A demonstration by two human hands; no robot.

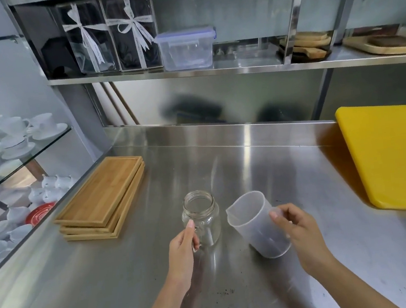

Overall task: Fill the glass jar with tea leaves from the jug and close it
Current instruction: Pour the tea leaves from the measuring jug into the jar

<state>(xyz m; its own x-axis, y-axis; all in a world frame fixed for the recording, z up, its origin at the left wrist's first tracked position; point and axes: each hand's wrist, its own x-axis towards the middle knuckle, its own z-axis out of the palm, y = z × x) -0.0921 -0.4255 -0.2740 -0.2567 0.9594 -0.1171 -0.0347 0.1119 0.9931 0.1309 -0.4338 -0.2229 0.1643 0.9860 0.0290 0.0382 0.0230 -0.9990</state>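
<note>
A clear glass jar [202, 219] stands upright and lidless on the steel counter [248, 164]; it looks empty. My left hand [183, 251] wraps around its left side and holds it. To its right a translucent plastic jug [257, 226] is tilted, spout toward the jar, with dark tea leaves in its lower part. My right hand [296, 231] grips the jug by its handle side. No lid is in view.
A stack of wooden trays [103, 197] lies left of the jar. A yellow cutting board [390, 156] covers the counter's right side. White cups and saucers [12, 138] fill glass shelves at left. A plastic box [187, 49] and wrapped gift boxes [109, 35] sit on the upper shelf.
</note>
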